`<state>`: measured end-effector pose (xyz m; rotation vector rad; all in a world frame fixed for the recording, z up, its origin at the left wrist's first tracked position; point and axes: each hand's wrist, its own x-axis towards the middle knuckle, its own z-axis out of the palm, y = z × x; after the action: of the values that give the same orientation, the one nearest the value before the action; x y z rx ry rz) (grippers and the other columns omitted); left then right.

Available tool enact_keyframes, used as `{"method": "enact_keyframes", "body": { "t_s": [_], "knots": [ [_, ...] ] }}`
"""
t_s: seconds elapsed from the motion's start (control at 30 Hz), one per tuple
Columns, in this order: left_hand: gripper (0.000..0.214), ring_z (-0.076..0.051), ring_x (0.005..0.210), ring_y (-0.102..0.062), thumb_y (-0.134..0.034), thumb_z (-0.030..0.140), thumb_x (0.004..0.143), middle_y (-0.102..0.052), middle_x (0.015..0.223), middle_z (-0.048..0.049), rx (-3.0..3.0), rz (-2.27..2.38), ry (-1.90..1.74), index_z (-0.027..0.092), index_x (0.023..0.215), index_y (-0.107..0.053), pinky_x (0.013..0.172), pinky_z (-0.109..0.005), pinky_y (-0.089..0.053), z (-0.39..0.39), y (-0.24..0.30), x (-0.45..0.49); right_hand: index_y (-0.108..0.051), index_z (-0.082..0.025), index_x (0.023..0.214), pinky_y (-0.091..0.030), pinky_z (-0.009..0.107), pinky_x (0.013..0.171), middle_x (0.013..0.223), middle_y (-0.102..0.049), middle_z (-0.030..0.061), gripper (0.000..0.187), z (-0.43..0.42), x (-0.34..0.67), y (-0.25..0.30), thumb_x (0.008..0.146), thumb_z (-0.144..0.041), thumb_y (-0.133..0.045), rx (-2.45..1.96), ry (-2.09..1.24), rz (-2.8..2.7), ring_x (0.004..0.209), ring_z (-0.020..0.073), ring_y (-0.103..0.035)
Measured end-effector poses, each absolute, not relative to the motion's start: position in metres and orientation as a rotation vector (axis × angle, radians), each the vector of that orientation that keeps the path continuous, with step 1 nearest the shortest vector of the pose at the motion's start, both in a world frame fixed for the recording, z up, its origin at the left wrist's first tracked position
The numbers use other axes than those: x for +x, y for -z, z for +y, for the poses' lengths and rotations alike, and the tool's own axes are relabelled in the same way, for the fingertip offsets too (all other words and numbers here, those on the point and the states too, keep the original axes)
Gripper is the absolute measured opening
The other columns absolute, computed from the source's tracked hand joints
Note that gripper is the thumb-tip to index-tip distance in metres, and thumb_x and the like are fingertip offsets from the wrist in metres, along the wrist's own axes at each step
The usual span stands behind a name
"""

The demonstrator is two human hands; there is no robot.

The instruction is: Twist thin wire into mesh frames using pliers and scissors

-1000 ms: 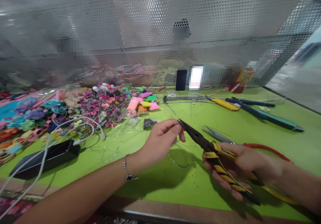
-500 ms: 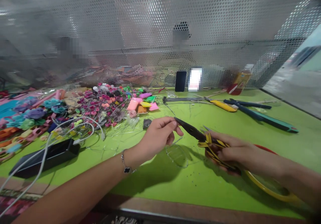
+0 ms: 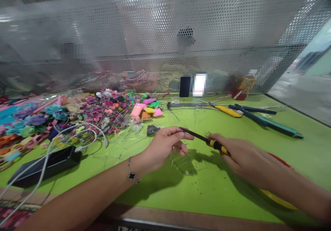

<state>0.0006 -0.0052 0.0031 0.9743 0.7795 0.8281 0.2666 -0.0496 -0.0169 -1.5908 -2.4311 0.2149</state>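
Note:
My right hand is closed round the yellow-and-black handles of long-nose pliers, whose dark jaws point left and look closed. At the jaw tips, my left hand pinches something thin, probably wire, too fine to make out. A thin wire loop lies on the green table just below the two hands. A bracelet sits on my left wrist.
A heap of small coloured flowers and wire lies at the back left. A black box with white cables sits near the left edge. Cutters and pliers, two phones and a bottle stand before the perforated metal screen.
My right hand has rolled palm-down, turning the pliers so their handles are now mostly hidden under it. The jaws have dropped flatter, still at my left fingertips.

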Motion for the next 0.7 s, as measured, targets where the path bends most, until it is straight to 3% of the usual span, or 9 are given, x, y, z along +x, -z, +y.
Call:
{"method": "enact_keyframes", "body": {
  "t_s": [0.2, 0.33, 0.47, 0.6, 0.7],
  "knots": [
    [0.027, -0.012, 0.057, -0.069, -0.077, 0.027, 0.090, -0.073, 0.084, -0.0036, 0.991, 0.691, -0.832, 0.013, 0.110, -0.068, 0.054, -0.025, -0.055, -0.008, -0.001, 0.000, -0.065, -0.021, 0.126, -0.052, 0.043, 0.083, 0.100, -0.075, 0.0117, 0.047, -0.031, 0.277, 0.008, 0.083, -0.013, -0.047, -1.471, -0.026, -2.423, 0.096, 0.0312, -0.068],
    [0.035, -0.013, 0.056, -0.068, -0.081, 0.036, 0.086, -0.069, 0.078, -0.0003, 1.063, 0.671, -0.804, 0.015, 0.108, -0.063, 0.052, -0.024, -0.054, -0.009, 0.002, 0.000, -0.061, -0.020, 0.134, -0.054, 0.049, 0.093, 0.114, -0.074, 0.0148, 0.046, -0.015, 0.294, 0.012, 0.090, -0.016, -0.049, -1.393, -0.083, -2.373, 0.112, 0.0343, -0.065],
    [0.033, -0.013, 0.056, -0.069, -0.080, 0.036, 0.087, -0.070, 0.079, -0.0016, 1.054, 0.677, -0.769, 0.016, 0.103, -0.061, 0.053, -0.025, -0.054, -0.007, 0.004, -0.002, -0.062, -0.023, 0.131, -0.051, 0.055, 0.102, 0.126, -0.071, 0.0128, 0.050, 0.004, 0.327, 0.031, 0.086, -0.008, -0.046, -1.452, 0.017, -2.400, 0.120, 0.0332, -0.064],
    [0.023, -0.015, 0.064, -0.073, -0.078, 0.030, 0.090, -0.075, 0.086, -0.0073, 0.985, 0.681, -0.770, 0.015, 0.093, -0.060, 0.062, -0.028, -0.059, -0.008, 0.002, -0.002, -0.071, -0.020, 0.117, -0.056, 0.060, 0.094, 0.114, -0.075, 0.0151, 0.044, 0.018, 0.357, 0.044, 0.081, -0.010, -0.049, -1.645, 0.010, -2.423, 0.107, 0.0357, -0.070],
    [0.019, -0.017, 0.073, -0.074, -0.080, 0.024, 0.088, -0.073, 0.087, -0.0057, 0.887, 0.637, -0.803, 0.014, 0.088, -0.064, 0.075, -0.037, -0.063, -0.010, -0.003, -0.001, -0.072, -0.018, 0.125, -0.051, 0.066, 0.103, 0.127, -0.073, 0.0202, 0.046, 0.012, 0.351, 0.032, 0.082, -0.017, -0.056, -1.665, 0.012, -2.383, 0.123, 0.0420, -0.065]
  ]
}}
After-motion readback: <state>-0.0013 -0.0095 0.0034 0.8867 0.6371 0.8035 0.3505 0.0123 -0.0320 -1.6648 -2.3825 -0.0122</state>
